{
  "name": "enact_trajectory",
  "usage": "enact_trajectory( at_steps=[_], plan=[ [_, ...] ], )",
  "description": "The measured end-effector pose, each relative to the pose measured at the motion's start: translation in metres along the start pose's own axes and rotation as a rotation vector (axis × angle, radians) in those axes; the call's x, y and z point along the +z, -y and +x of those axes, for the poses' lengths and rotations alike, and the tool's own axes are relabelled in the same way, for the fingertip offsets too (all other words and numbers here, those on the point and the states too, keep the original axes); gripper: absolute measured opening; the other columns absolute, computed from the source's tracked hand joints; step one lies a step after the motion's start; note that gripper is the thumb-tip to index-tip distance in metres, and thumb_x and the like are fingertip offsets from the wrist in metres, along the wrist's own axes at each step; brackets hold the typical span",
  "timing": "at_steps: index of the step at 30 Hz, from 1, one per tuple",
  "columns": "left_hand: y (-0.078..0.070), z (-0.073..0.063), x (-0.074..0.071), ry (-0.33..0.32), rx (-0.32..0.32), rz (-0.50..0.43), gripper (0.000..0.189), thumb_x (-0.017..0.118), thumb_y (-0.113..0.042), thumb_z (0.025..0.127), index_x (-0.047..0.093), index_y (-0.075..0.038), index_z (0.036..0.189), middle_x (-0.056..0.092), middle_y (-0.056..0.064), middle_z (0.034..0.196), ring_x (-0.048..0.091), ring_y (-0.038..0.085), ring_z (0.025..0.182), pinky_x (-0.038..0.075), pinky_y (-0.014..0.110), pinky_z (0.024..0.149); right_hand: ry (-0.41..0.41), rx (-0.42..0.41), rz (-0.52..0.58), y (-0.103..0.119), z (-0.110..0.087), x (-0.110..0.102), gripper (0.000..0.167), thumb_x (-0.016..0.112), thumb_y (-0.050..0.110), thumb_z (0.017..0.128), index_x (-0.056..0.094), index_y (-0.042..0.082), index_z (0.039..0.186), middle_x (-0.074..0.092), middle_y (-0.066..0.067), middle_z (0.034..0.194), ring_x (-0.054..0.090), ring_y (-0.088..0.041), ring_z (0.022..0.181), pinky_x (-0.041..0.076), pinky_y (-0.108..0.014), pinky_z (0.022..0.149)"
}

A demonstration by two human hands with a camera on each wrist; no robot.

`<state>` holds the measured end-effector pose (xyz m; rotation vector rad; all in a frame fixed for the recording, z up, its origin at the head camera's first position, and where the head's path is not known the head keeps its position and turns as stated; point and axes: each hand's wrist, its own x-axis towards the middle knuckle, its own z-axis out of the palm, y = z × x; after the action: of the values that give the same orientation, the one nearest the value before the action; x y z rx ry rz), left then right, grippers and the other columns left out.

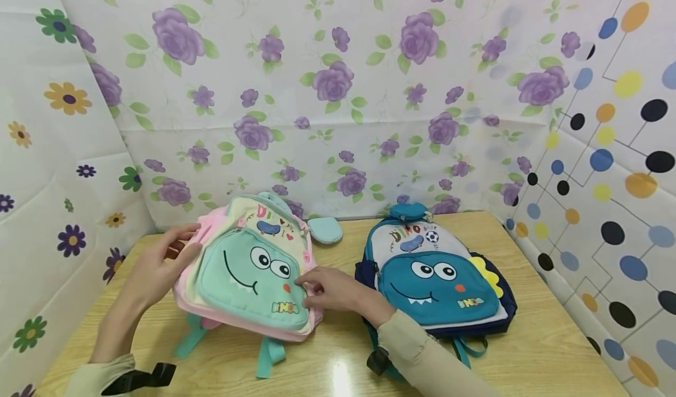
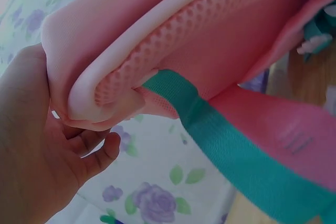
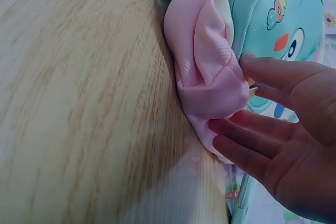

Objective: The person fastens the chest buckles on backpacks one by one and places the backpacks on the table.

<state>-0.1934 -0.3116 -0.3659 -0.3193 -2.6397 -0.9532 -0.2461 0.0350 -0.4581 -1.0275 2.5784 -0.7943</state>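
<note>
A pink and mint child's backpack (image 1: 248, 280) with a smiling dinosaur face stands tilted on the left of the table. My left hand (image 1: 158, 262) grips its left side, thumb toward the front; in the left wrist view the fingers curl at the pink edge, near the padded mesh strap and a teal webbing strap (image 2: 210, 135). My right hand (image 1: 335, 291) holds the opposite side, thumb at the front pocket's edge. The right wrist view has its fingers against the pink side pocket (image 3: 215, 95). Right of it lies a blue dinosaur backpack (image 1: 438, 285).
Behind the pink backpack is a small mint pouch (image 1: 325, 230); a teal one (image 1: 408, 211) tops the blue bag. Teal straps (image 1: 270, 356) trail onto the wooden table (image 1: 549, 332). Flowered sheeting (image 1: 327, 92) stands along the back, with patterned sheets at both sides.
</note>
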Motion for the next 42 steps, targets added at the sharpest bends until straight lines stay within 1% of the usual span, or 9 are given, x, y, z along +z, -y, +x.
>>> enact_trajectory(
  at_steps=[9,13,16,20,23,27,30,36,42],
  plan=[
    [-0.027,0.013,-0.005,-0.021,0.059,0.017,0.043,0.057,-0.032,0.100,0.053,-0.019,0.142,0.061,0.009,0.118,0.050,-0.002,0.093,0.043,0.019,0.076,-0.013,0.015,0.096,-0.002,0.008,0.004,0.046,0.070,0.037,0.092,0.061,0.028,0.136,0.061,0.006,0.132,0.062,-0.007,0.105,0.049,-0.020,0.088],
    [-0.041,0.019,-0.007,-0.017,0.088,0.060,0.044,0.058,-0.034,0.099,0.054,-0.018,0.140,0.061,0.007,0.118,0.051,0.006,0.092,0.043,0.022,0.075,-0.003,0.010,0.123,-0.003,0.013,0.006,0.046,0.072,0.038,0.091,0.062,0.030,0.136,0.061,0.007,0.133,0.062,-0.006,0.108,0.050,-0.021,0.090],
    [-0.050,0.025,-0.008,-0.014,0.112,0.083,0.044,0.058,-0.035,0.099,0.055,-0.016,0.139,0.060,0.010,0.122,0.052,0.016,0.095,0.043,0.030,0.078,0.005,0.001,0.141,-0.003,0.016,0.006,0.047,0.073,0.038,0.090,0.062,0.030,0.136,0.061,0.008,0.134,0.063,-0.006,0.110,0.050,-0.021,0.091],
    [-0.061,0.031,-0.009,-0.002,0.127,0.102,0.045,0.056,-0.037,0.100,0.056,-0.012,0.137,0.058,0.015,0.130,0.053,0.032,0.113,0.043,0.050,0.090,0.007,-0.004,0.155,-0.002,0.018,0.007,0.048,0.073,0.037,0.090,0.062,0.030,0.136,0.062,0.008,0.133,0.063,-0.007,0.110,0.050,-0.021,0.091],
    [-0.066,0.034,-0.009,0.012,0.128,0.125,0.046,0.055,-0.039,0.100,0.056,-0.010,0.136,0.057,0.017,0.133,0.051,0.038,0.122,0.041,0.059,0.095,0.001,-0.011,0.165,-0.002,0.020,0.008,0.049,0.074,0.037,0.089,0.062,0.029,0.136,0.063,0.007,0.132,0.064,-0.008,0.108,0.051,-0.021,0.091],
    [-0.072,0.037,-0.009,0.025,0.111,0.141,0.046,0.054,-0.042,0.099,0.057,-0.011,0.134,0.058,0.016,0.133,0.051,0.037,0.122,0.041,0.060,0.096,-0.003,-0.005,0.184,-0.002,0.022,0.012,0.049,0.076,0.037,0.088,0.063,0.029,0.135,0.064,0.007,0.130,0.064,-0.007,0.106,0.051,-0.021,0.090],
    [-0.076,0.039,-0.008,0.026,0.093,0.135,0.046,0.054,-0.043,0.099,0.058,-0.011,0.132,0.058,0.015,0.134,0.049,0.036,0.125,0.039,0.060,0.100,-0.004,0.001,0.199,-0.001,0.024,0.014,0.049,0.077,0.036,0.087,0.063,0.028,0.134,0.064,0.007,0.128,0.063,-0.007,0.106,0.051,-0.020,0.089],
    [-0.083,0.042,-0.005,0.004,0.102,0.155,0.046,0.053,-0.043,0.100,0.060,-0.010,0.130,0.059,0.016,0.133,0.046,0.038,0.130,0.034,0.061,0.105,-0.015,-0.008,0.242,0.003,0.028,0.018,0.050,0.078,0.030,0.087,0.064,0.022,0.134,0.068,0.005,0.123,0.066,-0.009,0.106,0.050,-0.019,0.088],
    [-0.093,0.044,-0.002,-0.014,0.123,0.222,0.046,0.051,-0.044,0.100,0.062,-0.010,0.129,0.060,0.017,0.127,0.050,0.038,0.124,0.038,0.062,0.101,-0.016,-0.009,0.296,0.005,0.033,0.024,0.049,0.078,0.027,0.086,0.064,0.019,0.133,0.069,0.001,0.121,0.068,-0.013,0.105,0.050,-0.018,0.088]
  ],
)
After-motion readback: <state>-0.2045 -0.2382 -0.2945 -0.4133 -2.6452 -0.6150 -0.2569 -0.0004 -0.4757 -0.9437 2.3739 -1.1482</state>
